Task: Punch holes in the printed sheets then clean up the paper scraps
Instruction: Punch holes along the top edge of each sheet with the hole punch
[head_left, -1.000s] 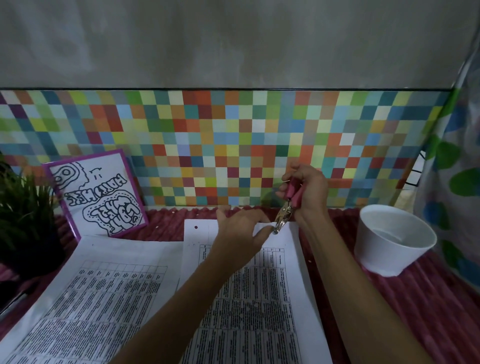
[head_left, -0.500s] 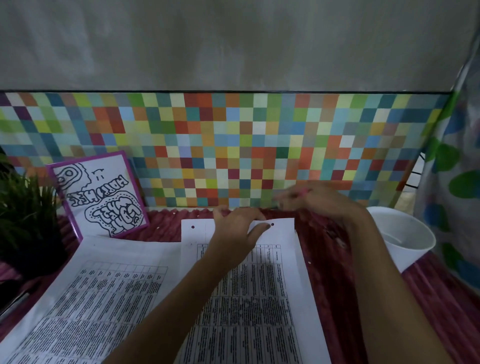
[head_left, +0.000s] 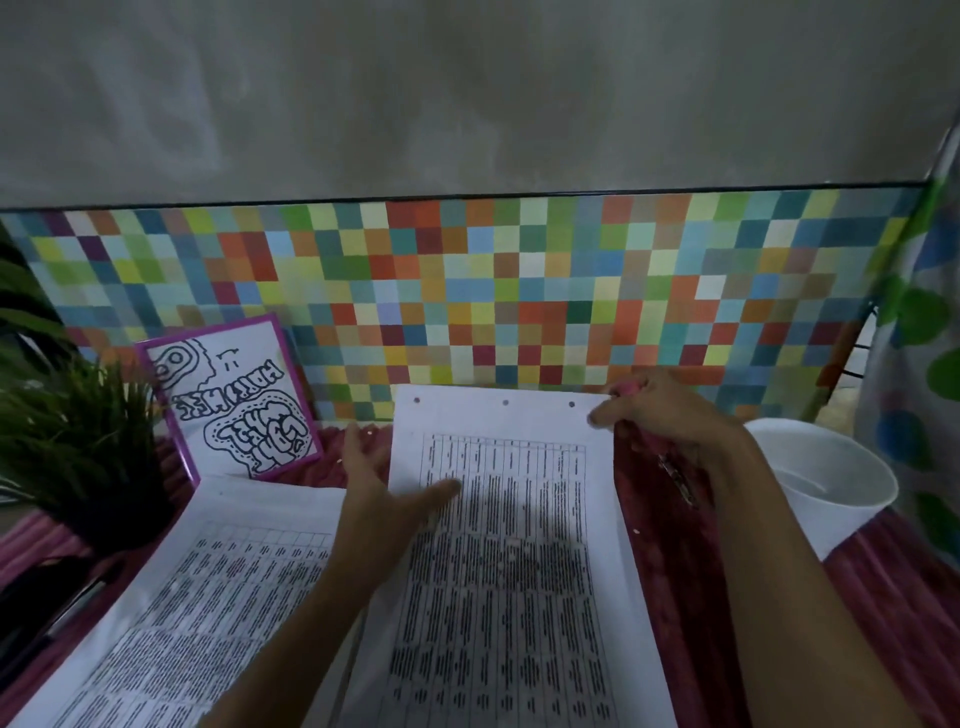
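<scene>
Both hands hold one printed sheet (head_left: 509, 545), its far end raised so the top edge stands in front of the coloured mosaic backdrop (head_left: 519, 291). The right hand (head_left: 662, 413) pinches the sheet's top right corner, with the thumb on the printed face and the fingers curled behind. The left hand (head_left: 376, 499) clamps the left edge lower down: its thumb lies across the table of text and its fingers run up behind and beside the edge. Three punched holes (head_left: 505, 402) sit in a row along the top margin, all between the two grips and just inward of the right thumb. Below the right wrist shows the metal head of a hole punch (head_left: 678, 480), and a bit of pink peeks above the fingers; whether the hand also holds the punch cannot be told. A few white paper scraps (head_left: 635, 531) dot the red ribbed mat (head_left: 691, 597) under the right forearm. Outward of the right hand stands a white cup (head_left: 831, 467). Outward of the left hand lie a second printed sheet (head_left: 208, 582), a purple-bordered card (head_left: 234, 400) and a green plant (head_left: 78, 441).
</scene>
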